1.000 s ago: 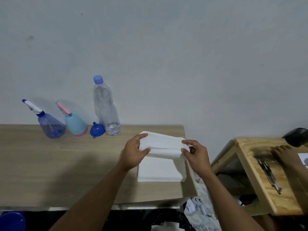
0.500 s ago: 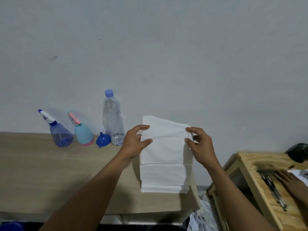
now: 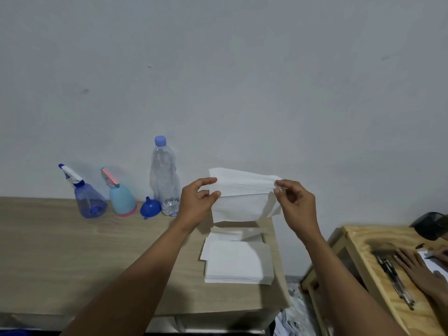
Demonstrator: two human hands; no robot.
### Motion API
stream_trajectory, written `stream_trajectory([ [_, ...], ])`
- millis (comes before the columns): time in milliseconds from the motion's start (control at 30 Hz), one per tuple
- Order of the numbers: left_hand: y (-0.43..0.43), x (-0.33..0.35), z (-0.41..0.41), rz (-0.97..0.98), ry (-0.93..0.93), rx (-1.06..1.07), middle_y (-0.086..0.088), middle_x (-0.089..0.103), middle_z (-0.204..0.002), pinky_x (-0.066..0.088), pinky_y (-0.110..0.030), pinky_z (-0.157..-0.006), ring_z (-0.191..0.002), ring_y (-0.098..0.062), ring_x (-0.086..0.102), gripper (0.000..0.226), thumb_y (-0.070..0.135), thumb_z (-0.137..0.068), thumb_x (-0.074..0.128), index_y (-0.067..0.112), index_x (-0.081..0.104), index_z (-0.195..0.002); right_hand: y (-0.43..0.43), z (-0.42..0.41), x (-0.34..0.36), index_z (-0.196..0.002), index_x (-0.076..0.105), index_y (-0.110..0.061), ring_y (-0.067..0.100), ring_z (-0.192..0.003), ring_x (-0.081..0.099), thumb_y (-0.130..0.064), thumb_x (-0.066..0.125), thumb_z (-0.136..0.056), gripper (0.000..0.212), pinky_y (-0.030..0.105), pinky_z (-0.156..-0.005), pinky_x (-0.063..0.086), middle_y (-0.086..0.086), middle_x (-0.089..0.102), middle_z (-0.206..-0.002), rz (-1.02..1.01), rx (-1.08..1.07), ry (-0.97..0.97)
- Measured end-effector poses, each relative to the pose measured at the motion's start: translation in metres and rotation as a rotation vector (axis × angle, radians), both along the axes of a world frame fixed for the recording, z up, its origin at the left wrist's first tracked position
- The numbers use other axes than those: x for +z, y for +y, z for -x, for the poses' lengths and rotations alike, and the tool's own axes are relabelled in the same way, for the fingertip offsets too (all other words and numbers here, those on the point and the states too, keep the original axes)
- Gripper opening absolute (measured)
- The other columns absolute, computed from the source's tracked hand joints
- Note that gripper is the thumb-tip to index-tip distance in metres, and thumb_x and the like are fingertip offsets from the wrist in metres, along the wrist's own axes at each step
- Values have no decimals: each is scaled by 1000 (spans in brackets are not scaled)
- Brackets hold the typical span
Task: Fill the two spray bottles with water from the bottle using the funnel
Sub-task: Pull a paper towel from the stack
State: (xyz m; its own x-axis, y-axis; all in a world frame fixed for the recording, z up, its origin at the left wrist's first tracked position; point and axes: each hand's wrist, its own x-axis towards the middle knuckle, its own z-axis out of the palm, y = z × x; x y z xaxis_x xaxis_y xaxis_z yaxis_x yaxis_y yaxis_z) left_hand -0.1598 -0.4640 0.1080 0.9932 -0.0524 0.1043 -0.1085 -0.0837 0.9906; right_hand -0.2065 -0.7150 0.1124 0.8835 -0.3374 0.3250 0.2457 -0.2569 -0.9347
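Against the wall stand a clear blue spray bottle (image 3: 89,202), a light blue spray bottle (image 3: 122,198) with a pink base, a small blue funnel (image 3: 149,207) lying on its side, and a clear water bottle (image 3: 164,180) with a blue cap. To their right, my left hand (image 3: 197,202) and my right hand (image 3: 294,202) pinch the two upper corners of a white paper tissue (image 3: 242,197), held in the air above a stack of tissues (image 3: 236,259).
The wooden table (image 3: 72,258) ends just right of the tissue stack. A second, lighter wooden table (image 3: 378,275) stands at the right, with pens (image 3: 395,280) and another person's hand (image 3: 421,267) on it. A black object (image 3: 430,225) sits at its far corner.
Both hands have lifted one tissue off the stack and raised it clear; it now hangs free between them. The camera has tilted up.
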Motion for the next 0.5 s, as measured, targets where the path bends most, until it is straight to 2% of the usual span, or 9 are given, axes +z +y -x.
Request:
stream_trajectory([
  [100, 2, 5, 0, -15, -3, 2, 13, 66, -110, 51, -18, -83, -87, -2, 61, 40, 15, -84, 78, 28, 66, -120, -1, -2, 3, -106, 74, -23, 17, -92, 66, -10, 71, -90, 20, 27, -83, 51, -23, 68, -108, 9, 6, 21],
  [167, 8, 6, 2, -32, 12, 9, 12, 63, -122, 49, -14, -85, -96, 1, 59, 46, 15, -83, 78, 29, 63, -124, 4, -4, 4, -106, 73, -24, 19, -97, 67, -9, 70, -91, 22, 30, -86, 52, -25, 67, -110, 26, 41, 34],
  [233, 21, 2, 4, -54, 34, 10, -1, 65, -123, 49, -10, -79, -106, -12, 65, 47, 15, -83, 78, 30, 62, -125, 14, -4, 2, -107, 72, -24, 17, -100, 67, -7, 68, -91, 24, 29, -88, 51, -23, 68, -111, 37, 80, 58],
  [300, 41, -3, 11, -70, 62, 25, -14, 67, -119, 54, -17, -79, -107, -24, 68, 46, 14, -83, 78, 34, 62, -122, 30, -3, -3, -108, 71, -26, 13, -96, 65, -7, 67, -92, 25, 28, -88, 49, -18, 68, -116, 51, 125, 102],
  [400, 77, -13, 24, -82, 105, 45, -4, 68, -122, 59, -26, -84, -101, -15, 71, 50, 9, -81, 78, 36, 60, -120, 64, 1, -13, -109, 69, -29, 3, -85, 60, -5, 66, -91, 30, 26, -96, 49, -14, 67, -120, 71, 208, 164],
  [500, 120, -22, 37, -111, 152, 39, 2, 63, -128, 58, -28, -86, -102, -9, 70, 55, 3, -82, 77, 30, 58, -126, 106, 5, -28, -112, 68, -31, 5, -102, 63, -1, 66, -89, 38, 29, -100, 50, -17, 64, -124, 90, 308, 235],
])
